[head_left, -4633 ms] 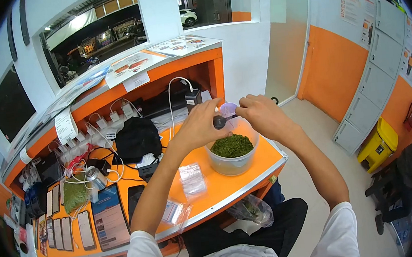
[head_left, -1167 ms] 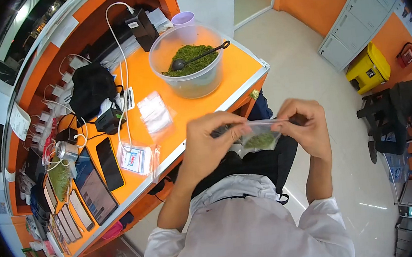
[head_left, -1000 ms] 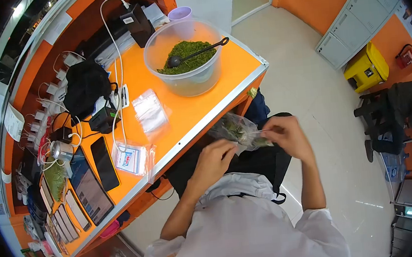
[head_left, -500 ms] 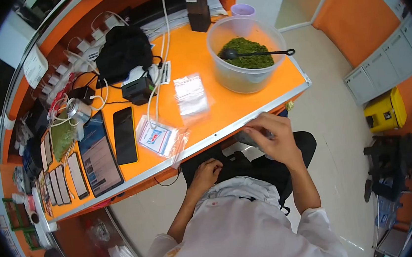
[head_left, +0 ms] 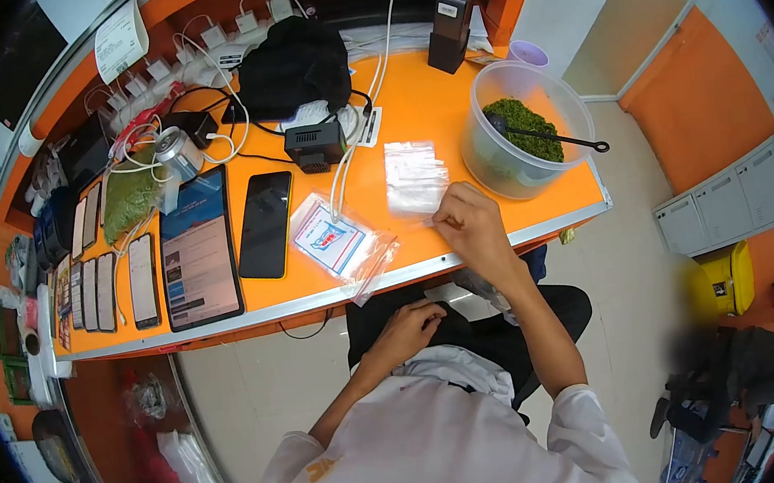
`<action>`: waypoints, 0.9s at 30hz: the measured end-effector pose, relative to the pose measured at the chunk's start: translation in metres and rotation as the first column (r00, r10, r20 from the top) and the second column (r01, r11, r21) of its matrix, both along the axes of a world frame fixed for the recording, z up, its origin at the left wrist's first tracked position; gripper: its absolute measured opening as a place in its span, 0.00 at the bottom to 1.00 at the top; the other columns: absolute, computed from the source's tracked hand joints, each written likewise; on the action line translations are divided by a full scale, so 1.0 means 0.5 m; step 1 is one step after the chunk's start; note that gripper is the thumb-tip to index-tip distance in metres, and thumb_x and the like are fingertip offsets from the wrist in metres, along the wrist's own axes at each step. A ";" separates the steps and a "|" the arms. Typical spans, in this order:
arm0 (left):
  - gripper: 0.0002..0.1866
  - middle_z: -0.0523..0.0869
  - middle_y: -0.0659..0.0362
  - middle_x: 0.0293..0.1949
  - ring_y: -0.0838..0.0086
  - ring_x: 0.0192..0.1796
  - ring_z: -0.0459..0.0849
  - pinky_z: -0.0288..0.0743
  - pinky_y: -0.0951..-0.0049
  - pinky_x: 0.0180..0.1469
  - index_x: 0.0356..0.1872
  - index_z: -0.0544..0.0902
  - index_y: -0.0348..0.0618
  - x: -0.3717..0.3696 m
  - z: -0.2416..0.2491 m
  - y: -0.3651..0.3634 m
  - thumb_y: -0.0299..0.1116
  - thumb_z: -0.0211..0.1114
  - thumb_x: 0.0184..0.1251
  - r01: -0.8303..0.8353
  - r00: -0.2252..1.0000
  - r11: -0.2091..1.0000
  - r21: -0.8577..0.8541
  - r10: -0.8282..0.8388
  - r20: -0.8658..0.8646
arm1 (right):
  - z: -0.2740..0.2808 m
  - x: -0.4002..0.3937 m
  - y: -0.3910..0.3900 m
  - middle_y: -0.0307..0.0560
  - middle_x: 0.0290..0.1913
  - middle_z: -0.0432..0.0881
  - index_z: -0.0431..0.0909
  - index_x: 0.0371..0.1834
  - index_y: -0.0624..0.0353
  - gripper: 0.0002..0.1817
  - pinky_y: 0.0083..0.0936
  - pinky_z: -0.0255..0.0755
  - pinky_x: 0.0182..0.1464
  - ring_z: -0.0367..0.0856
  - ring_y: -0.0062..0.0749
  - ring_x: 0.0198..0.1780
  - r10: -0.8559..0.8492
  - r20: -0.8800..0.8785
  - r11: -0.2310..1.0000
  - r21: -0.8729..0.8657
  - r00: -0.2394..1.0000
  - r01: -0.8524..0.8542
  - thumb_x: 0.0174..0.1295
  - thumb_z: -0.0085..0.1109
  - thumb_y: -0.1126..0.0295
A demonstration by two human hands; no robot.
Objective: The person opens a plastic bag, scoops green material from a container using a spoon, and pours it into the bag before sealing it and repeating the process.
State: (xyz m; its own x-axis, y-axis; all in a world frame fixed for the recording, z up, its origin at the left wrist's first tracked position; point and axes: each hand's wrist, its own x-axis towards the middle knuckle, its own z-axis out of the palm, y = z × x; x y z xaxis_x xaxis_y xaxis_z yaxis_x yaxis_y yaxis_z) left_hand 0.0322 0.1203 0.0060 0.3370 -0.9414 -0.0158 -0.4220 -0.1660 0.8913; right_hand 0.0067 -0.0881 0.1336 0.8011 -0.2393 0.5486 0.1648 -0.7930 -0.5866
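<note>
My right hand point(head_left: 471, 224) is at the table's front part, its thumb and fingers pinched together at the near right corner of some small clear plastic bags point(head_left: 413, 176). The fingertips partly hide that corner. My left hand point(head_left: 411, 329) rests on my dark-trousered lap, fingers loosely bent and with nothing visible in it. Right of the bags stands a large clear plastic tub point(head_left: 511, 174) with shredded green leaf point(head_left: 534, 125) inside. A black spoon point(head_left: 573, 142) lies in the tub, its handle over the rim. Left of the bags is a printed zip bag point(head_left: 336, 242).
A phone point(head_left: 264, 225), a tablet point(head_left: 198, 260) and several more phones lie on the orange table point(head_left: 380, 270). Behind them are a can point(head_left: 178, 153), a bag of green powder point(head_left: 129, 196), a black cloth point(head_left: 294, 69), cables and chargers. A purple cup point(head_left: 529, 53) stands behind the tub.
My right hand has moved from beyond the table's front edge to the small clear bags. The left hand stays on my lap. The whole view has shifted, with table things now farther right.
</note>
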 end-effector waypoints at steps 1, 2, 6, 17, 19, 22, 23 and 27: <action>0.10 0.90 0.47 0.47 0.52 0.49 0.90 0.84 0.59 0.53 0.49 0.88 0.34 0.000 0.003 -0.004 0.23 0.68 0.69 0.000 1.000 1.000 -0.005 0.000 -0.001 | 0.007 0.001 -0.002 0.49 0.35 0.79 0.79 0.29 0.66 0.10 0.35 0.72 0.39 0.79 0.44 0.39 -0.007 -0.074 0.996 0.092 0.997 0.014 0.52 0.75 0.80; 0.10 0.90 0.47 0.47 0.53 0.49 0.90 0.84 0.60 0.53 0.49 0.88 0.34 0.000 0.008 -0.009 0.22 0.68 0.69 0.005 1.000 1.000 -0.010 -0.005 0.002 | 0.015 0.004 -0.005 0.51 0.34 0.79 0.77 0.28 0.67 0.14 0.35 0.71 0.37 0.77 0.44 0.36 -0.007 -0.147 0.983 0.182 0.989 0.034 0.53 0.78 0.78; 0.09 0.90 0.48 0.46 0.57 0.48 0.91 0.84 0.63 0.53 0.48 0.88 0.34 0.011 0.035 -0.022 0.22 0.68 0.69 0.024 1.000 0.999 -0.030 -0.025 -0.007 | 0.037 0.014 -0.022 0.54 0.29 0.77 0.74 0.25 0.68 0.20 0.35 0.68 0.34 0.73 0.43 0.29 0.022 -0.212 0.971 0.235 0.977 0.029 0.55 0.82 0.71; 0.10 0.90 0.53 0.47 0.69 0.47 0.89 0.82 0.70 0.50 0.53 0.86 0.35 0.000 0.110 -0.041 0.30 0.67 0.78 0.001 0.952 0.987 -0.162 -0.051 -0.303 | 0.063 -0.033 -0.004 0.47 0.26 0.78 0.79 0.29 0.70 0.15 0.29 0.66 0.32 0.73 0.29 0.27 -0.202 0.017 0.954 0.229 0.979 0.193 0.70 0.71 0.71; 0.13 0.90 0.54 0.49 0.71 0.49 0.88 0.81 0.70 0.51 0.56 0.85 0.36 -0.011 0.128 -0.055 0.32 0.66 0.80 0.019 0.928 0.976 -0.217 -0.098 -0.360 | 0.070 -0.081 0.003 0.43 0.28 0.79 0.80 0.33 0.68 0.13 0.26 0.67 0.33 0.74 0.24 0.29 -0.171 0.017 0.855 0.499 0.985 0.140 0.73 0.68 0.70; 0.20 0.85 0.56 0.58 0.73 0.57 0.83 0.77 0.70 0.57 0.68 0.76 0.38 -0.027 0.175 -0.075 0.38 0.59 0.86 -0.079 0.622 0.953 -0.294 -0.183 -0.762 | 0.056 -0.166 -0.006 0.37 0.31 0.82 0.81 0.38 0.64 0.12 0.20 0.69 0.37 0.76 0.16 0.33 -0.112 0.023 0.544 0.838 0.993 0.041 0.79 0.61 0.67; 0.20 0.85 0.56 0.58 0.73 0.57 0.83 0.77 0.70 0.57 0.68 0.76 0.38 -0.031 0.173 -0.085 0.38 0.59 0.86 -0.060 0.610 0.954 -0.292 -0.197 -0.767 | 0.050 -0.192 -0.007 0.35 0.33 0.83 0.81 0.41 0.63 0.12 0.17 0.70 0.39 0.77 0.13 0.35 -0.065 0.028 0.387 0.922 0.997 -0.001 0.82 0.57 0.66; 0.13 0.86 0.59 0.46 0.77 0.46 0.83 0.78 0.72 0.49 0.59 0.80 0.37 -0.045 0.175 -0.115 0.35 0.60 0.85 -0.191 0.410 0.950 -0.247 -0.151 -0.899 | 0.043 -0.255 0.011 0.36 0.34 0.84 0.81 0.42 0.61 0.13 0.17 0.75 0.39 0.80 0.14 0.34 -0.141 -0.032 0.277 0.958 0.989 0.071 0.83 0.55 0.65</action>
State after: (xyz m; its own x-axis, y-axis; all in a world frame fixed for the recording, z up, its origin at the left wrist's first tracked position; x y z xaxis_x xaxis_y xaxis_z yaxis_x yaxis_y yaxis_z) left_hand 0.0099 0.0627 0.0935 0.3040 -0.9496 -0.0765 0.6536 0.1495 0.7419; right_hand -0.1206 -0.0828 0.1552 0.7065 -0.7007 -0.0988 0.1812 0.3141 -0.9319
